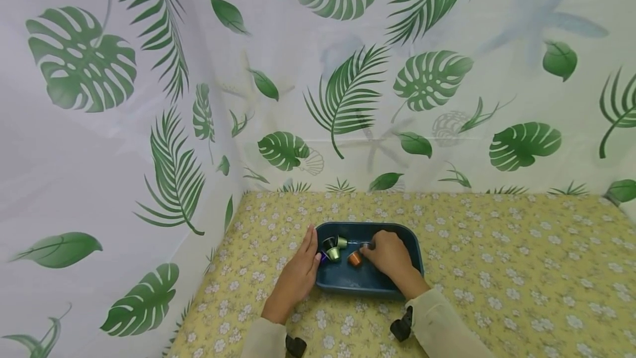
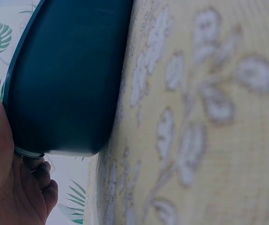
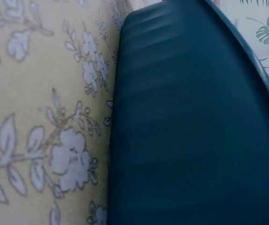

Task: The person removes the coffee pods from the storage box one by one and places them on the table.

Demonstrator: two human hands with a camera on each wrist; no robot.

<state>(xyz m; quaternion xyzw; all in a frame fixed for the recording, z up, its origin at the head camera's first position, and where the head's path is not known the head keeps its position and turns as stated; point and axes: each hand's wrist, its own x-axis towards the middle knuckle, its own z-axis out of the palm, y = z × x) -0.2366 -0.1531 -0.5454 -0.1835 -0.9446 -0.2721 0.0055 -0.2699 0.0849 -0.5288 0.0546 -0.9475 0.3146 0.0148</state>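
Observation:
A dark blue rectangular tray (image 1: pixel 358 290) holds several small coffee capsules. Against the tray's left rim lies my left hand (image 1: pixel 297 272), its fingers straight along the side; the left wrist view also shows this hand (image 2: pixel 7 173) at the tray wall (image 2: pixel 71 84). Inside the tray, my right hand (image 1: pixel 392 256) pinches a greyish capsule (image 1: pixel 366 246) between thumb and fingers, which partly hide it. Just left of it lies an orange capsule (image 1: pixel 354 259). Grouped at the left end are a black capsule (image 1: pixel 329 243), two light green capsules (image 1: pixel 334 254) and a purple capsule (image 1: pixel 324 258).
The tray stands on a table with a yellow floral cloth (image 1: pixel 507 269). Behind and to the left hangs a white curtain (image 1: pixel 358 170) printed with green leaves. In the right wrist view, the tray's outer wall (image 3: pixel 186 122) fills most of the picture.

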